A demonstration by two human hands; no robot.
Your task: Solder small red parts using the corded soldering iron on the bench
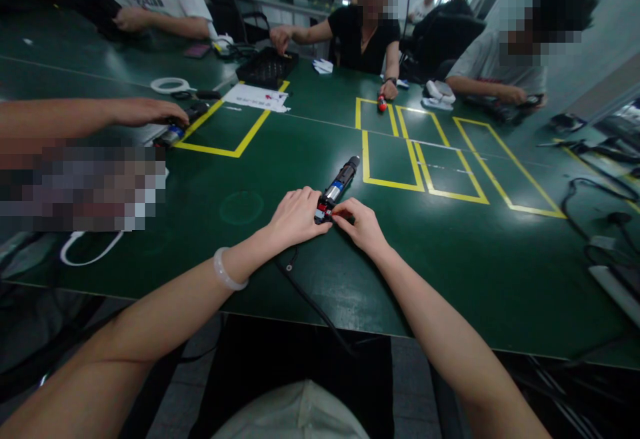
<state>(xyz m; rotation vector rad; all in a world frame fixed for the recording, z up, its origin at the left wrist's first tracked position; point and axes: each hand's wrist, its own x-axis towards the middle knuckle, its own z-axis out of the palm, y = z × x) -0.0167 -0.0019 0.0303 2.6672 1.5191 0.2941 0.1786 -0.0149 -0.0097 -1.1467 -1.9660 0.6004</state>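
A slim black tool body lies slanted on the green table, its narrow tip pointing away from me. Its open side shows a silver and blue cylinder, with small red parts near the end closest to me. My left hand grips that near end, thumb in front and fingers over its left side. From the right, my right hand pinches with thumb and forefinger beside the red parts. Whatever is between those fingertips is too small to tell. Below my hands, a black cord runs over the table edge.
Yellow tape boxes mark the green table. A co-worker's hand rests on a similar tool at left. Across the table, another person's hand touches a red and black piece, near a black tray. Cables lie at right.
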